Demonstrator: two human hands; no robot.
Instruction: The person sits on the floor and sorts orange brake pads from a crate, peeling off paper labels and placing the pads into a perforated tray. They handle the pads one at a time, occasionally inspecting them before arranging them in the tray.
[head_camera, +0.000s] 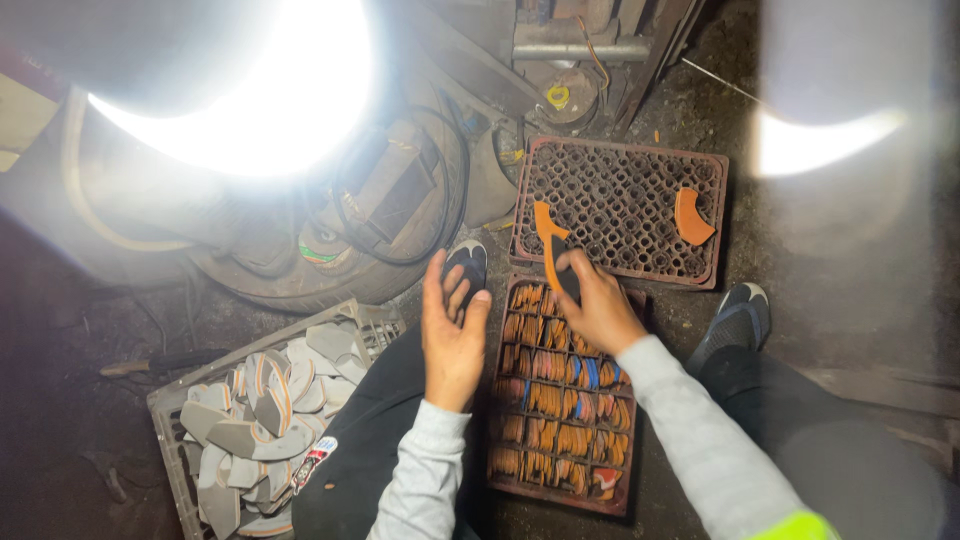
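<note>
Dark, gritty floor (860, 330) under me, glare blazing at far left and far right. A grey crate (175, 440) of grey wedge pieces sat near left. Between my knees lay the near tray (560, 490), packed with orange strips; just beyond it was the far tray (715, 270) of round holes, an orange curved piece (692, 217) lying on it. My right hand (600, 310) pinched a long orange strip (549, 250), fingers closed round its lower end. My left hand (452, 330) hung open, empty, just left of the near tray.
</note>
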